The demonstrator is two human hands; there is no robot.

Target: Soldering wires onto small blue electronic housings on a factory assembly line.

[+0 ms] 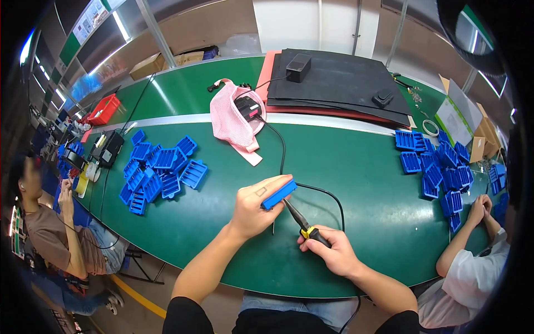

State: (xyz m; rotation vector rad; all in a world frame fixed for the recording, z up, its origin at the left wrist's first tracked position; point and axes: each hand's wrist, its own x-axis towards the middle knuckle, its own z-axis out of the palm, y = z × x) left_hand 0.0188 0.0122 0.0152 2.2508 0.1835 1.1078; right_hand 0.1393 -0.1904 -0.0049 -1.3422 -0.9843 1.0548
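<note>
My left hand (255, 209) grips a blue plastic case (280, 195), tilted on edge above the green table. Long-nose pliers (297, 216) with black and yellow handles are in my right hand (332, 249), its fingers wrapped round the grips. The pliers' tip meets the lower side of the case, near its right end; what the jaws touch there is too small to make out. A black cable (328, 192) passes behind the case and runs down beside my right hand.
Blue slotted cases (166, 158) are heaped on the left, more (445, 158) on the right. A pink mesh pouch (228, 114) with a black device lies ahead, beside black sheets (345, 75). People sit at left (61, 234) and right (467, 278).
</note>
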